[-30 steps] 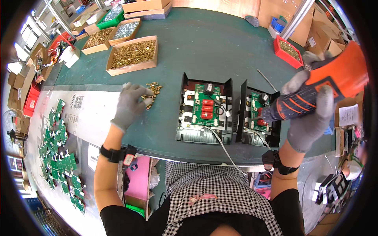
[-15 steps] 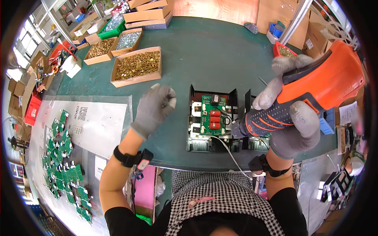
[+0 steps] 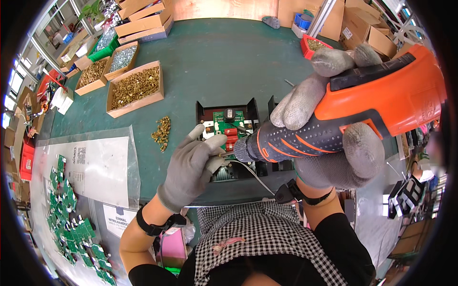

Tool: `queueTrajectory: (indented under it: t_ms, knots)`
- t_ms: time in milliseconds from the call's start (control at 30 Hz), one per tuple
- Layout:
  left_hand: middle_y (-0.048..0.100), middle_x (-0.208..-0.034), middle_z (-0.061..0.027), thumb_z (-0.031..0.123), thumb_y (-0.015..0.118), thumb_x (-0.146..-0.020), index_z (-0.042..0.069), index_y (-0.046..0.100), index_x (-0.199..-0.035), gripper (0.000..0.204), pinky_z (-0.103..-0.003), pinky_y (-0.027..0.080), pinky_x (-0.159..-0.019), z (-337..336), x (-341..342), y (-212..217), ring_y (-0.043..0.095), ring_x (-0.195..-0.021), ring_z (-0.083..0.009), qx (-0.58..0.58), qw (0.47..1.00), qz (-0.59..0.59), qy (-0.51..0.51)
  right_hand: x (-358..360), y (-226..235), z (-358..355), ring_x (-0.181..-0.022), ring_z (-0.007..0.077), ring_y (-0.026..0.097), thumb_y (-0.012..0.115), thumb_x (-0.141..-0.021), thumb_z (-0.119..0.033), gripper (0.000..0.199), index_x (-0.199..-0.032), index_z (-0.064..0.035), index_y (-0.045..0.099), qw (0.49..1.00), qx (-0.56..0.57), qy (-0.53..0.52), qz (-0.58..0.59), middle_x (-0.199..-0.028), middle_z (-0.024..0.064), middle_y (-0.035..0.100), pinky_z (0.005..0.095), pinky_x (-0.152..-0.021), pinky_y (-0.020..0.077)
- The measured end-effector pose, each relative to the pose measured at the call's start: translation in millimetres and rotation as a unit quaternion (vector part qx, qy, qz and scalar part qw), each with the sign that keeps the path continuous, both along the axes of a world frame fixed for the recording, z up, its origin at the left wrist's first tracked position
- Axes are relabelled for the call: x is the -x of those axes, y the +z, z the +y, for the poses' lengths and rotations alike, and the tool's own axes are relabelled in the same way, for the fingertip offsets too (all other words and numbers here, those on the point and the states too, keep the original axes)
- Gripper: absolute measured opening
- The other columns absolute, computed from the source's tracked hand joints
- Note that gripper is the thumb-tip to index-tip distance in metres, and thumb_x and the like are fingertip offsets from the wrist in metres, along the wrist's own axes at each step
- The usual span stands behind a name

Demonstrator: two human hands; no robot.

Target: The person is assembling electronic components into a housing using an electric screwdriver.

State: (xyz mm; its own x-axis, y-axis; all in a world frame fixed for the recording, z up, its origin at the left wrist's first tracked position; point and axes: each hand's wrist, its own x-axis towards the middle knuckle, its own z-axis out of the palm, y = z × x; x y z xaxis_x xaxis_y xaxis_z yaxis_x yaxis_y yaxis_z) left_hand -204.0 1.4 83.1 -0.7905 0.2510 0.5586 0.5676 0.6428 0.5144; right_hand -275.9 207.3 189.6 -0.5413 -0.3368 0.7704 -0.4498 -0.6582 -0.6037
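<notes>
In my right hand (image 3: 334,138) is an orange and black power screwdriver (image 3: 372,105), held nearly level and pointing left. Its nose reaches over a green circuit board (image 3: 220,125) with red components (image 3: 231,138), set in a black metal housing (image 3: 206,110). My left hand (image 3: 188,167), in a grey glove, has thumb and forefinger pinched at the driver's tip. A small brass-coloured screw (image 3: 225,154) shows between them, partly hidden by the fingers. To the left of that hand lies a loose pile of brass screws (image 3: 162,134).
Cardboard trays of brass screws (image 3: 136,88) and silver hardware (image 3: 122,58) stand at the far left. Green circuit boards (image 3: 71,229) lie on the plastic sheet at left. A second black housing (image 3: 272,104) sits partly under the driver. A white cable (image 3: 253,174) runs across the front edge.
My left hand has moved from over the bench to the driver's tip, uncovering the screw pile. The driver has come left over the board. The whole view has shifted, with the bench sliding left.
</notes>
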Motion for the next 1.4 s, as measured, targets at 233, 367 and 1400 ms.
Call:
queueTrajectory:
  t_ms: [233,367,1400]
  knots:
    - [0.063,-0.077,-0.0027,0.008,0.071,-0.073,0.008,0.052,-0.116,0.047,-0.049,0.040,-0.102,6,2,0,0.062,-0.071,-0.0222,0.016,1.000,0.019,-0.011,-14,12,-21,-0.087,0.0290,0.061,0.056,-0.086,-0.014,0.066,-0.140,0.0007,0.021,0.994,0.093,0.051,-0.034,-0.131,0.0248,0.041,0.0441,-0.070,0.0538]
    - [0.063,-0.078,-0.0031,0.005,0.070,-0.073,0.007,0.052,-0.115,0.046,-0.051,0.039,-0.103,7,1,-4,0.062,-0.071,-0.0221,0.013,0.999,0.029,-0.008,3,-2,3,-0.088,0.0288,0.061,0.056,-0.086,-0.013,0.066,-0.140,-0.0004,0.020,1.000,0.009,0.023,0.017,-0.131,0.0251,0.041,0.0440,-0.071,0.0540]
    - [0.062,-0.111,-0.0060,0.028,0.077,-0.064,0.017,0.057,-0.122,0.062,-0.051,0.018,-0.113,-2,0,10,0.047,-0.119,-0.0294,0.218,0.963,-0.158,0.000,-1,-29,-5,-0.084,0.0133,0.060,0.063,-0.063,0.010,0.030,-0.092,0.0017,0.058,0.946,-0.069,-0.279,-0.153,-0.094,0.0074,0.063,0.0274,-0.077,0.0482]
